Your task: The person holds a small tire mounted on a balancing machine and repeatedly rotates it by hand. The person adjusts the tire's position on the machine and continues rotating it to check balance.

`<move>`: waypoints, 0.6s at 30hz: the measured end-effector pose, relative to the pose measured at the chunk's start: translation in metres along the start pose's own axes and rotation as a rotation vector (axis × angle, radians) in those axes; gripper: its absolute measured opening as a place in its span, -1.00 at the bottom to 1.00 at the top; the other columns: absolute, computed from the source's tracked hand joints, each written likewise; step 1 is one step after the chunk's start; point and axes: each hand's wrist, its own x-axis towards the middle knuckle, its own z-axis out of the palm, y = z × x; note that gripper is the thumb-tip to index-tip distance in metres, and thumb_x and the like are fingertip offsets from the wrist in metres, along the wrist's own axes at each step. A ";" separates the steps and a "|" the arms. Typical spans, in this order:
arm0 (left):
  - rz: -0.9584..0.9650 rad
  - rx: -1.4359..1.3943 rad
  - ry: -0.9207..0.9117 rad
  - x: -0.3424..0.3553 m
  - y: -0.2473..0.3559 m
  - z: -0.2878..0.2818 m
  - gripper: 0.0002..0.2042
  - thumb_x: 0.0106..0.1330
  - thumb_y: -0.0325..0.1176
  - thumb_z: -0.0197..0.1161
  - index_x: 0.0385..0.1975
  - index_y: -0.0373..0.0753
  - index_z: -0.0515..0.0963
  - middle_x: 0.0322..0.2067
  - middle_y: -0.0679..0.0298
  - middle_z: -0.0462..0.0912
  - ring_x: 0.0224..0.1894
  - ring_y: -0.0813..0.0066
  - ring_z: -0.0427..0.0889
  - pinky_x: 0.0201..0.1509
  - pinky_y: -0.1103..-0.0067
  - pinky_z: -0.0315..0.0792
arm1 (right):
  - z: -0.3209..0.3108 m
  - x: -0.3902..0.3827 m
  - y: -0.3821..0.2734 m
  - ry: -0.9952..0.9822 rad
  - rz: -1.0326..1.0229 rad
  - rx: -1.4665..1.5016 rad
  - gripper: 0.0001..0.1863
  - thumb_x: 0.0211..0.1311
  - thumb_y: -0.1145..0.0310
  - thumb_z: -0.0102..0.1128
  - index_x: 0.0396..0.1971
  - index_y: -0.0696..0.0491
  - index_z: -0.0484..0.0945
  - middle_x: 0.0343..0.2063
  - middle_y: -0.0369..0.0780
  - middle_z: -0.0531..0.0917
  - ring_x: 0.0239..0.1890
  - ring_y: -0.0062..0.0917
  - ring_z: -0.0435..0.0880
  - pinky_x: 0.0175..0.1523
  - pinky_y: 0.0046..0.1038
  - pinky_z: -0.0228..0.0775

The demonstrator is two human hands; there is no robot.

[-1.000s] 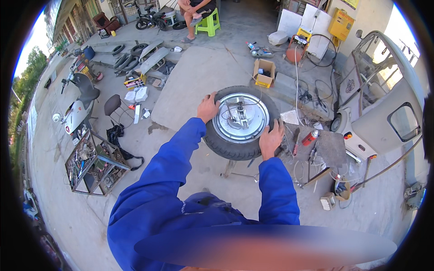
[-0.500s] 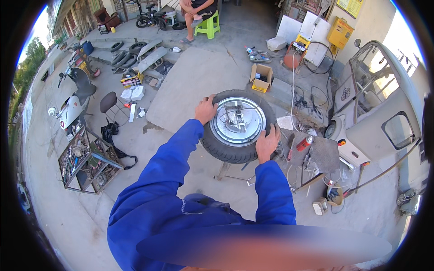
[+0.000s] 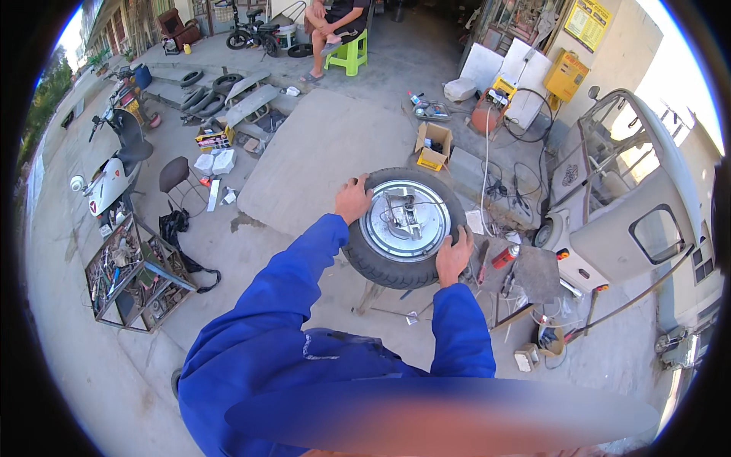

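A wheel with a black tyre point(image 3: 382, 271) and a silver metal hub point(image 3: 424, 240) lies face up in front of me. Brackets and a thin cable sit at the middle of the hub. My left hand point(image 3: 352, 199) grips the tyre at its upper left edge. On the lower right edge, my right hand point(image 3: 455, 257) has its fingers bent over the sidewall. What props the wheel from below is mostly hidden; part of a stand leg point(image 3: 368, 297) shows under it.
Right of the wheel, a low worktop point(image 3: 539, 273) carries a red spray can point(image 3: 505, 257) and tools. A white three-wheeled vehicle point(image 3: 609, 236) stands beyond. At left are a metal tool rack point(image 3: 141, 278) and a scooter point(image 3: 110, 183). Ahead, a person sits on a green stool point(image 3: 348, 55).
The whole scene sits a little lower in the picture, as my head has tilted. Both hands keep their places on the tyre, and the wheel shows no clear turn.
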 end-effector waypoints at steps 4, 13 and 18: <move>-0.001 0.008 -0.001 0.002 -0.004 0.004 -0.46 0.44 -0.10 0.24 0.40 -0.01 0.40 0.14 -0.06 0.59 0.14 -0.22 0.60 0.18 0.03 0.56 | 0.001 0.000 -0.003 0.022 -0.008 0.003 -0.52 0.35 0.34 0.19 0.25 0.11 0.58 0.39 -0.03 0.47 0.45 -0.06 0.36 0.50 -0.09 0.21; 0.004 -0.054 -0.011 0.002 -0.005 0.005 -0.45 0.43 -0.11 0.25 0.40 -0.03 0.39 0.14 -0.07 0.58 0.12 -0.26 0.60 0.18 0.03 0.56 | 0.003 0.001 0.005 0.048 -0.060 -0.049 -0.55 0.35 0.35 0.18 0.22 0.11 0.59 0.37 -0.07 0.50 0.40 -0.06 0.41 0.46 -0.11 0.25; 0.014 -0.056 -0.001 0.004 -0.011 0.007 -0.44 0.43 -0.12 0.25 0.41 -0.05 0.38 0.14 -0.08 0.58 0.12 -0.24 0.60 0.17 0.03 0.56 | 0.003 -0.001 -0.002 0.040 -0.040 -0.043 -0.56 0.35 0.35 0.18 0.21 0.11 0.60 0.36 -0.08 0.51 0.40 -0.07 0.42 0.46 -0.12 0.26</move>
